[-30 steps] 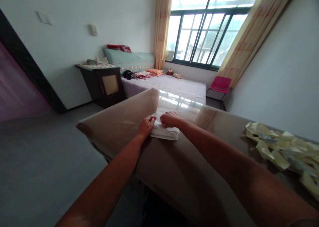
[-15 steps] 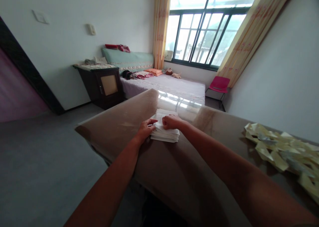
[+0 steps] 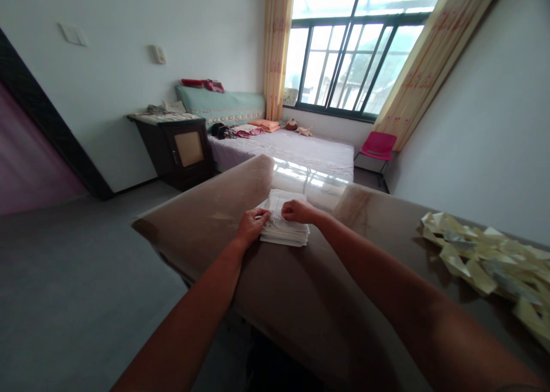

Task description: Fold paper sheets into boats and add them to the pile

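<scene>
A stack of white paper sheets lies on the brown table, its near edges slightly uneven. Faint marks show on the top sheet. At the stack's left edge is my left hand, its thumb and fingers pinched together on the edge of a sheet. My right hand is curled into a fist and rests over the right part of the top sheet. Its fingertips are turned under, so what they hold, if anything, is hidden.
A glossy clear cover lies over the table. Crumpled yellowish paper strips are heaped at its right. Beyond stand a bed, a dark cabinet and a pink chair beneath the window.
My left fingers, stretched over the stack's edge before, have closed into a pinch. My right fist has shifted slightly to the right, and more of the top sheet's marks show.
</scene>
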A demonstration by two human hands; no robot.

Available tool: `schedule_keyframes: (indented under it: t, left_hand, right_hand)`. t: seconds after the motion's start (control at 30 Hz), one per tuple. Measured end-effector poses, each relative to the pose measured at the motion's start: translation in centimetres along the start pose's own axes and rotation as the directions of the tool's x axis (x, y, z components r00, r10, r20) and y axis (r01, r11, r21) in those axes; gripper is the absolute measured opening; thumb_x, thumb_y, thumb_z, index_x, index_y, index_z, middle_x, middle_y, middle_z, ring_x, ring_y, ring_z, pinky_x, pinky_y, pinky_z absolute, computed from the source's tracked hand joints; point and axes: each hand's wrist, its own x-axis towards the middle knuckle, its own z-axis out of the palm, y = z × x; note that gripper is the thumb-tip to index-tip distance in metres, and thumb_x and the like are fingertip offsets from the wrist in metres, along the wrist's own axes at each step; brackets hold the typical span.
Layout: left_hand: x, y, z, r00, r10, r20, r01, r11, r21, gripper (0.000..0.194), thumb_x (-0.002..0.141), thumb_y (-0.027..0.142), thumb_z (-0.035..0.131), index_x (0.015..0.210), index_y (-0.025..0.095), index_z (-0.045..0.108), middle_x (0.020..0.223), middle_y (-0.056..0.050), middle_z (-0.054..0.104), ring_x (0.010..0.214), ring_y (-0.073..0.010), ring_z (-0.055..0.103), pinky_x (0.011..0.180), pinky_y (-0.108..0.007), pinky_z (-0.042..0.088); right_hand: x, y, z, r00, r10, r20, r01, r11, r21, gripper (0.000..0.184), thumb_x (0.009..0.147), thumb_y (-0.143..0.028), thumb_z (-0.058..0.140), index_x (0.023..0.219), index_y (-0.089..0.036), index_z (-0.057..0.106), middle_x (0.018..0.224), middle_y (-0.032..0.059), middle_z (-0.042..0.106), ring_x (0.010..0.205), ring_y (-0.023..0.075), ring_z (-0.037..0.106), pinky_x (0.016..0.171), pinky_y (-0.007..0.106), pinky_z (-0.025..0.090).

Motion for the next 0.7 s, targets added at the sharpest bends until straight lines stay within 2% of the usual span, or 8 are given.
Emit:
schedule_keyframes:
  t: [0.13, 0.23, 0.33, 0.43, 0.5, 0.57, 0.63, 0.7]
  left_hand:
    - [0.4, -0.6, 0.1, 0.999, 0.022, -0.038, -0.019, 0.998, 0.057, 0.042, 0.074, 0.05, 0.06, 0.083, 0.012, 0.073, 0.078, -0.006, 0.072, 0.075, -0.021, 0.064, 0.064, -0.026, 0.046]
    - [0.7, -0.7, 0.1, 0.998, 0.043, -0.048, -0.039, 0.995, 0.088, 0.043, 0.076, 0.053, 0.058, 0.08, 0.013, 0.073, 0.075, -0.005, 0.072, 0.075, -0.0211, 0.064, 0.064, -0.026, 0.046]
    - [0.9, -0.9, 0.1, 0.996, 0.069, -0.052, -0.063, 0.992, 0.109, 0.048, 0.082, 0.055, 0.049, 0.086, 0.013, 0.072, 0.078, -0.006, 0.072, 0.076, -0.0205, 0.065, 0.065, -0.025, 0.047]
    - [1.0, -0.9, 0.0, 0.994, 0.094, -0.063, -0.084, 0.987, 0.137, 0.05, 0.086, 0.055, 0.043, 0.098, 0.014, 0.069, 0.086, -0.007, 0.073, 0.081, -0.0204, 0.065, 0.068, -0.026, 0.048]
    - [1.0, -0.7, 0.0, 0.991, 0.106, -0.075, -0.093, 0.982, 0.163, 0.048, 0.086, 0.054, 0.044, 0.1, 0.015, 0.068, 0.09, -0.008, 0.073, 0.083, -0.0212, 0.066, 0.072, -0.028, 0.049]
    - [0.9, -0.2, -0.1, 0.988, 0.122, -0.099, -0.101, 0.977, 0.19, 0.045, 0.086, 0.051, 0.045, 0.101, 0.015, 0.068, 0.095, -0.009, 0.072, 0.088, -0.0224, 0.065, 0.078, -0.031, 0.049]
    - [0.7, 0.4, -0.2, 0.982, 0.139, -0.126, -0.11, 0.971, 0.211, 0.042, 0.084, 0.049, 0.048, 0.102, 0.016, 0.068, 0.102, -0.009, 0.071, 0.094, -0.0236, 0.064, 0.084, -0.033, 0.049]
    - [0.4, 0.9, -0.2, 0.979, 0.152, -0.137, -0.121, 0.969, 0.214, 0.041, 0.085, 0.047, 0.046, 0.105, 0.017, 0.067, 0.107, -0.009, 0.069, 0.095, -0.0229, 0.064, 0.082, -0.033, 0.051]
  right_hand:
    - [-1.2, 0.3, 0.2, 0.999, -0.023, -0.034, 0.025, 0.996, 0.086, 0.048, 0.093, -0.044, 0.034, 0.08, -0.014, 0.069, 0.066, -0.0004, 0.063, 0.059, 0.0099, 0.05, 0.052, 0.021, 0.032]
    - [-1.8, 0.0, 0.7, 0.991, -0.001, -0.133, 0.011, 0.997, 0.071, 0.039, 0.088, -0.046, 0.047, 0.078, -0.016, 0.07, 0.07, -0.0005, 0.067, 0.063, 0.0109, 0.053, 0.056, 0.021, 0.033]
    - [-2.1, 0.2, 0.6, 0.962, 0.098, -0.253, -0.094, 0.995, 0.03, 0.033, 0.09, -0.038, 0.046, 0.082, -0.018, 0.071, 0.082, 0.0036, 0.071, 0.072, 0.0144, 0.059, 0.062, 0.023, 0.034]
    - [-3.1, 1.7, -0.5, 0.903, 0.233, -0.362, -0.244, 0.97, 0.015, 0.036, 0.093, -0.039, 0.041, 0.095, -0.019, 0.07, 0.092, 0.0085, 0.072, 0.08, 0.0193, 0.062, 0.064, 0.026, 0.035]
    - [-4.8, 3.3, -1.3, 0.862, 0.298, -0.411, -0.325, 0.946, 0.005, 0.035, 0.093, -0.04, 0.041, 0.1, -0.019, 0.068, 0.093, 0.0092, 0.072, 0.083, 0.0212, 0.063, 0.065, 0.027, 0.035]
    - [-7.4, 4.7, -1.8, 0.841, 0.324, -0.432, -0.371, 0.928, -0.026, 0.031, 0.093, -0.04, 0.043, 0.097, -0.023, 0.068, 0.092, 0.0064, 0.072, 0.083, 0.021, 0.063, 0.066, 0.027, 0.035]
    - [-10.6, 5.8, -1.9, 0.863, 0.264, -0.43, -0.36, 0.919, -0.158, 0.027, 0.094, -0.037, 0.043, 0.099, -0.026, 0.067, 0.097, 0.0037, 0.072, 0.085, 0.0198, 0.064, 0.069, 0.027, 0.036]
    - [-14.0, 6.5, -1.5, 0.912, 0.181, -0.369, -0.291, 0.919, -0.267, 0.024, 0.094, -0.029, 0.044, 0.1, -0.027, 0.067, 0.102, 0.0026, 0.072, 0.092, 0.0194, 0.063, 0.075, 0.027, 0.037]
